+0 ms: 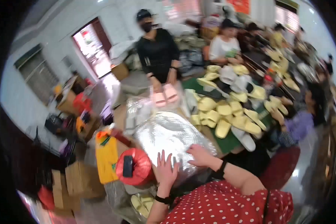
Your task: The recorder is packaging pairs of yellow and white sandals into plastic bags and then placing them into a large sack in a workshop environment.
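Observation:
A shiny sheet or stack of clear plastic (pixel 168 130) lies in front of me on the table. My left hand (pixel 167 168) is at its near edge, open with the fingers spread and nothing in it. On the right part of the plastic is my right hand (pixel 200 155), its fingertips pointing left and apart, with nothing visible in it. Just left of my left hand sits a round red plastic-wrapped roll (pixel 141 170), with a black phone-like rectangle (pixel 128 166) on top. Below it, a pair of yellow slippers (pixel 142 203) is partly covered by my forearm.
Across the table a person in black (pixel 158 52) handles pink slippers (pixel 165 96). Yellow slippers (pixel 223 128) are heaped on a green surface (pixel 231 143) to the right, where a person in purple (pixel 301 127) works. A yellow bag (pixel 105 158) and cardboard boxes (pixel 82 179) stand left.

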The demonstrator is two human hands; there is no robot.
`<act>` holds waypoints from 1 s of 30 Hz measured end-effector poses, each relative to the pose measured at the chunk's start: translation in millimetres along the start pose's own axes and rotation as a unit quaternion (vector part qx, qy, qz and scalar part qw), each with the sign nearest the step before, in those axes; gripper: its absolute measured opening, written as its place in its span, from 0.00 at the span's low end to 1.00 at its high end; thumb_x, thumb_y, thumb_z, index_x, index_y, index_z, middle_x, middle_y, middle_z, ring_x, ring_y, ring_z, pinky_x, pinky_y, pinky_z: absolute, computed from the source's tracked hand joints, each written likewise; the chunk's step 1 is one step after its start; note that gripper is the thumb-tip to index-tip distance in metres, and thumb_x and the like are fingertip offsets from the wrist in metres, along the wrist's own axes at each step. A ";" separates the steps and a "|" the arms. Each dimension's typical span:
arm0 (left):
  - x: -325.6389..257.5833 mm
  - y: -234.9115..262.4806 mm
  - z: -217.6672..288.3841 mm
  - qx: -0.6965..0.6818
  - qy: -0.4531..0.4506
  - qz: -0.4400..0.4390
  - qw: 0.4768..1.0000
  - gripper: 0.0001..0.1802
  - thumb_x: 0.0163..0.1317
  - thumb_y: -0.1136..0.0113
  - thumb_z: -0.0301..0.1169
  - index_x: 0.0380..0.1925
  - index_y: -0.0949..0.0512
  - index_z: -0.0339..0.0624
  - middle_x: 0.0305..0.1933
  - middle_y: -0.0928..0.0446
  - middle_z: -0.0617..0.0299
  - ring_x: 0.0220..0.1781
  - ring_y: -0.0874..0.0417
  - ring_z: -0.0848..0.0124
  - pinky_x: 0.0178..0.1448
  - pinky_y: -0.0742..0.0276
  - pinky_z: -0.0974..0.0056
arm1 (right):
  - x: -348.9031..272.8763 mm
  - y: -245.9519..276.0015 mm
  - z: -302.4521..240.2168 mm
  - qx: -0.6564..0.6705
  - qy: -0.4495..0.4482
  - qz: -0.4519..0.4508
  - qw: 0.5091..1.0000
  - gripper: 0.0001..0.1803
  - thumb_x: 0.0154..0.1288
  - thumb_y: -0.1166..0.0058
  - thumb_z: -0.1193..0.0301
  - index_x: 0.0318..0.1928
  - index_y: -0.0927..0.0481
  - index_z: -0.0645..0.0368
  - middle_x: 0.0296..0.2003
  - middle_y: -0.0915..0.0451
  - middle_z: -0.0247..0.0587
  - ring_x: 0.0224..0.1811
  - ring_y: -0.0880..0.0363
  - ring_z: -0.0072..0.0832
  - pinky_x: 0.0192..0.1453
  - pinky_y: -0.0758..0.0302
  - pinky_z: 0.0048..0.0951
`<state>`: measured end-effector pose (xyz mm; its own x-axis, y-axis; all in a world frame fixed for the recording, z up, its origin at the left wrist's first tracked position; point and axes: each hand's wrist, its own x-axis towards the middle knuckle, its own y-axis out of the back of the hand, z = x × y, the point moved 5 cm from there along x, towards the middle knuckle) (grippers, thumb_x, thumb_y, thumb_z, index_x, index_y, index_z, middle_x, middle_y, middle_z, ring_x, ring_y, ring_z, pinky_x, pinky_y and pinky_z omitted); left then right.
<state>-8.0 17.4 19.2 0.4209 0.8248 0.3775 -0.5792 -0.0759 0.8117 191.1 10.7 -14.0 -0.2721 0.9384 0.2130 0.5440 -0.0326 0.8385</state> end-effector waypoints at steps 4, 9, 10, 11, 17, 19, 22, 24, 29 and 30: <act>5.1 -70.8 -1.9 0.074 0.018 -0.094 0.993 0.30 0.64 0.42 0.43 0.64 0.29 0.44 0.72 0.39 0.40 0.72 0.43 0.34 0.72 0.47 0.35 | -19.7 36.8 43.1 0.234 -0.053 0.000 0.971 0.24 0.60 0.38 0.59 0.53 0.21 0.58 0.48 0.23 0.46 0.52 0.25 0.45 0.58 0.27 0.40; -7.0 -74.2 -1.3 0.079 0.027 -0.058 0.995 0.30 0.63 0.40 0.45 0.64 0.28 0.46 0.74 0.40 0.41 0.74 0.44 0.36 0.74 0.50 0.35 | -82.2 85.5 168.6 0.084 -0.273 0.163 0.944 0.20 0.56 0.36 0.61 0.47 0.17 0.57 0.43 0.20 0.49 0.48 0.22 0.47 0.54 0.24 0.43; -3.6 -76.3 4.3 0.066 0.022 -0.059 0.996 0.31 0.62 0.39 0.45 0.65 0.28 0.47 0.75 0.41 0.43 0.75 0.45 0.39 0.75 0.51 0.37 | -109.6 83.1 220.6 0.005 -0.335 0.177 0.926 0.20 0.54 0.35 0.63 0.46 0.18 0.57 0.45 0.21 0.51 0.51 0.23 0.48 0.54 0.24 0.45; -7.0 -74.5 0.0 0.077 0.023 -0.055 0.995 0.31 0.62 0.39 0.44 0.65 0.29 0.47 0.75 0.41 0.44 0.76 0.45 0.40 0.75 0.52 0.38 | -118.4 101.5 240.7 -0.029 -0.377 0.203 0.903 0.20 0.54 0.36 0.65 0.47 0.19 0.58 0.48 0.22 0.53 0.52 0.24 0.49 0.56 0.26 0.46; -4.5 -69.9 2.1 0.062 0.043 -0.059 0.995 0.34 0.58 0.35 0.42 0.65 0.29 0.50 0.76 0.42 0.48 0.78 0.48 0.44 0.77 0.53 0.39 | -227.3 142.8 416.4 -0.114 -0.609 0.208 0.757 0.38 0.47 0.35 0.66 0.59 0.33 0.69 0.55 0.28 0.60 0.62 0.32 0.51 0.70 0.39 0.46; -1.8 -67.4 7.1 0.068 0.056 -0.066 0.994 0.33 0.58 0.35 0.43 0.64 0.28 0.49 0.76 0.42 0.48 0.78 0.47 0.45 0.77 0.52 0.40 | -240.9 136.0 445.0 -0.033 -0.618 0.196 0.760 0.54 0.43 0.30 0.61 0.67 0.44 0.71 0.62 0.34 0.63 0.68 0.39 0.54 0.75 0.44 0.46; 0.7 -68.8 8.3 0.079 0.061 -0.068 0.993 0.33 0.58 0.35 0.44 0.64 0.28 0.48 0.75 0.41 0.49 0.77 0.46 0.46 0.77 0.52 0.41 | -241.0 127.4 469.8 0.060 -0.579 0.226 0.781 0.64 0.40 0.24 0.57 0.72 0.50 0.65 0.67 0.38 0.61 0.72 0.44 0.53 0.75 0.44 0.45; 7.4 -67.3 14.1 0.069 0.065 -0.077 0.993 0.32 0.58 0.36 0.44 0.63 0.27 0.47 0.75 0.40 0.49 0.77 0.45 0.46 0.77 0.52 0.41 | -239.5 125.7 471.3 0.039 -0.565 0.276 0.777 0.59 0.41 0.24 0.58 0.70 0.45 0.65 0.66 0.36 0.60 0.71 0.42 0.52 0.73 0.41 0.45; 3.7 -61.6 16.4 0.080 0.085 -0.075 0.990 0.31 0.59 0.37 0.45 0.61 0.26 0.46 0.74 0.39 0.49 0.77 0.44 0.46 0.77 0.51 0.42 | -197.9 132.7 423.6 0.063 -0.605 0.281 0.742 0.37 0.47 0.27 0.55 0.53 0.25 0.65 0.55 0.24 0.59 0.61 0.29 0.54 0.66 0.33 0.48; 4.5 -63.7 16.4 0.082 0.077 -0.070 0.991 0.31 0.59 0.37 0.45 0.61 0.26 0.46 0.74 0.39 0.49 0.76 0.44 0.45 0.77 0.51 0.41 | -204.3 127.1 427.3 0.062 -0.607 0.281 0.741 0.37 0.47 0.27 0.55 0.53 0.25 0.65 0.55 0.24 0.59 0.61 0.29 0.54 0.66 0.33 0.48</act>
<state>42.3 16.7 -23.5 0.3708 0.9084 0.1933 -0.3950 -0.0341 0.9181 655.0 -38.2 -165.3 0.8982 0.4094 -0.1601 0.3899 -0.5737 0.7203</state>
